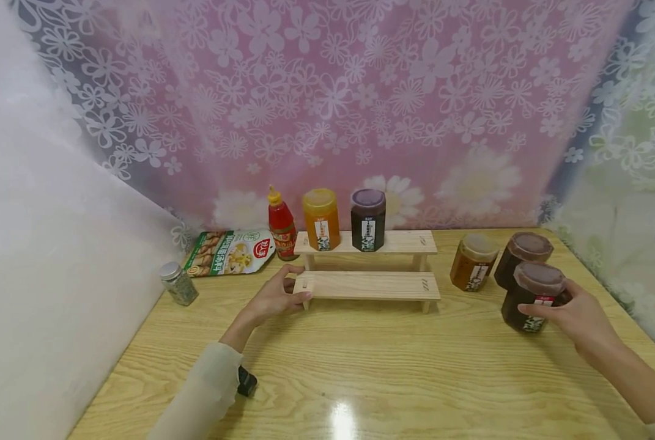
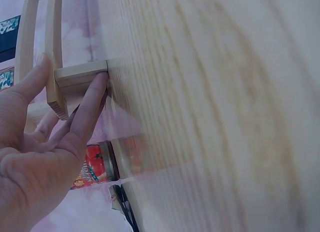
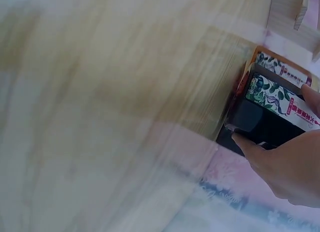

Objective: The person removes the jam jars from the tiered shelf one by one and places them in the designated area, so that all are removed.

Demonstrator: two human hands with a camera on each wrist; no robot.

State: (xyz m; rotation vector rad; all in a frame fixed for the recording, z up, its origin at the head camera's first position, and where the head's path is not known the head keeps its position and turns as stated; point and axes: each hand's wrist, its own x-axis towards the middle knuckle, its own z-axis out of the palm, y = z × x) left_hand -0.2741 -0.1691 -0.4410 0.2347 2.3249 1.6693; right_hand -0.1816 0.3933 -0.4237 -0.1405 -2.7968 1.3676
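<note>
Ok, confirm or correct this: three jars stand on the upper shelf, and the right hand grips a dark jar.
Not three: the head view shows two on the upper shelf, an orange jar and a purple-lidded jar. The right hand does grip a dark jar.

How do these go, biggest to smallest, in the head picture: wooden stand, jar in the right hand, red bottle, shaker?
1. Wooden stand
2. Jar in the right hand (looks nearer the camera, which may make it seem bigger)
3. Red bottle
4. Shaker
</note>
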